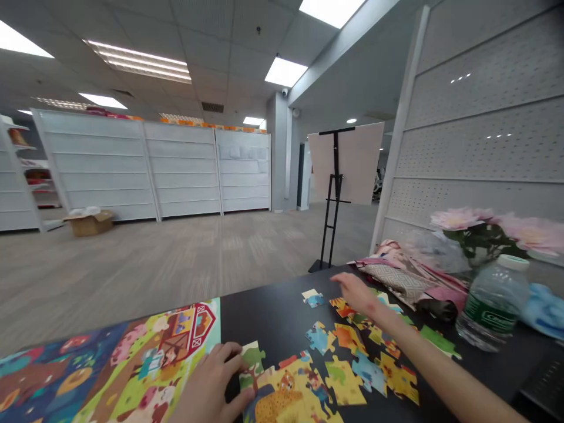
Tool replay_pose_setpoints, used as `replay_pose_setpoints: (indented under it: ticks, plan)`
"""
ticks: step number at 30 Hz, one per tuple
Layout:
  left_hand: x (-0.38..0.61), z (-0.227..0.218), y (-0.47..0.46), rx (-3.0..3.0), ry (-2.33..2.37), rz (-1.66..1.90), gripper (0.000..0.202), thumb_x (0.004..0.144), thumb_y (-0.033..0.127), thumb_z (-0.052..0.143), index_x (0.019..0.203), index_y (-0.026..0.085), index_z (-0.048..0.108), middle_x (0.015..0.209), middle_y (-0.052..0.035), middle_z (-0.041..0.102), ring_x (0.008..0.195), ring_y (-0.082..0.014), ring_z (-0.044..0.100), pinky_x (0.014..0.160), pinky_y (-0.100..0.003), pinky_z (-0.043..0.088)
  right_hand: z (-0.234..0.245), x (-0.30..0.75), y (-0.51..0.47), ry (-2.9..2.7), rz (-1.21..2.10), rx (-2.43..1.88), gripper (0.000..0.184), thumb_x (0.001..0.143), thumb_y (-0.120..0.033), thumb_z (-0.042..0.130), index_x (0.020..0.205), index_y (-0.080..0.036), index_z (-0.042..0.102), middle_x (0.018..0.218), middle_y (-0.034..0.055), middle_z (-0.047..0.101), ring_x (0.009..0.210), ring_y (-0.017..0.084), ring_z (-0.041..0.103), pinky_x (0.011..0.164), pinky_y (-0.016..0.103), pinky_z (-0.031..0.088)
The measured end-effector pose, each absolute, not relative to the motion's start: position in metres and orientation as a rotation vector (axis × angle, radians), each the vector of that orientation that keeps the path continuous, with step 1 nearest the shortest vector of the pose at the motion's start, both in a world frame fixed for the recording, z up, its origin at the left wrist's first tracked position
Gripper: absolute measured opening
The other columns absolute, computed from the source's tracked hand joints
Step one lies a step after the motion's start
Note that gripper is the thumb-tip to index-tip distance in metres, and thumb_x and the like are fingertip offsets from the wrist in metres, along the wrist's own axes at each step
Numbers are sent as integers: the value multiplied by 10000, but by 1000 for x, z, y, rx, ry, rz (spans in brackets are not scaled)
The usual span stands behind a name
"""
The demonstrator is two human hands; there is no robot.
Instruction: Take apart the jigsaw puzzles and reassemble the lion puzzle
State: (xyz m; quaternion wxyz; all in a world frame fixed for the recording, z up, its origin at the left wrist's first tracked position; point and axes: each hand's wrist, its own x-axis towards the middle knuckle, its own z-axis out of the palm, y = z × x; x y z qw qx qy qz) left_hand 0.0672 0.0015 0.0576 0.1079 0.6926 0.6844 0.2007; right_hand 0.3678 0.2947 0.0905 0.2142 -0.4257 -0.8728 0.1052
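My left hand (211, 382) sits at the bottom of the view, its fingers and thumb on a green and white jigsaw piece (252, 361). That piece is at the edge of a joined section of jigsaw (293, 388) showing a yellow scene with a spotted animal. My right hand (352, 292) reaches out empty above the loose pieces, nearest an orange piece (341, 306). Several more pieces lie scattered nearby, including a blue one (319, 338) and a white and blue one (312, 298). A printed farm picture board (118, 367) lies left of my left hand.
The black table (273, 314) holds crumpled patterned fabric (403, 279), a plastic water bottle (493, 305), pink artificial flowers (497, 229) and a blue cloth (544, 311). Beyond it stand a black easel (335, 194), a cardboard box (90, 223) and white shelving.
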Motion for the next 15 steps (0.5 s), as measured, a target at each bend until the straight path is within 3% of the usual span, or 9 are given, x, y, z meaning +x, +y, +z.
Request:
replay_pose_setpoints:
  ticks: [4, 8, 12, 15]
  plan:
    - [65, 59, 1, 2037, 1997, 624, 159, 872, 368, 651, 999, 283, 696, 1234, -56, 607, 1109, -273, 591, 963, -395, 472, 85, 458, 332, -2354, 257, -1501, 353, 668, -204, 607, 987, -155, 749, 1049, 165, 753, 1058, 330, 680, 967, 409, 493]
    - [65, 60, -2, 2016, 1987, 657, 169, 863, 359, 667, 1011, 284, 700, 1225, -53, 608, 1114, -268, 583, 969, -387, 462, 78, 493, 338, -2298, 291, -1571, 484, 557, -244, 650, 1024, -153, 739, 1034, 140, 753, 982, 333, 697, 870, 384, 531]
    - [66, 62, -5, 2003, 1987, 721, 173, 865, 343, 668, 1020, 275, 706, 1220, -56, 607, 1115, -263, 578, 977, -376, 457, 85, 481, 334, -2253, 375, -1464, 558, 659, -389, 599, 1125, -101, 705, 869, 124, 733, 815, 307, 683, 723, 375, 535]
    - [66, 63, -7, 2001, 1980, 760, 187, 842, 340, 711, 1013, 265, 710, 1205, -51, 608, 1099, -258, 584, 973, -368, 460, 93, 444, 311, -2288, 522, -1258, 553, 823, -498, 501, 1203, -138, 680, 907, 100, 724, 803, 254, 660, 707, 334, 526]
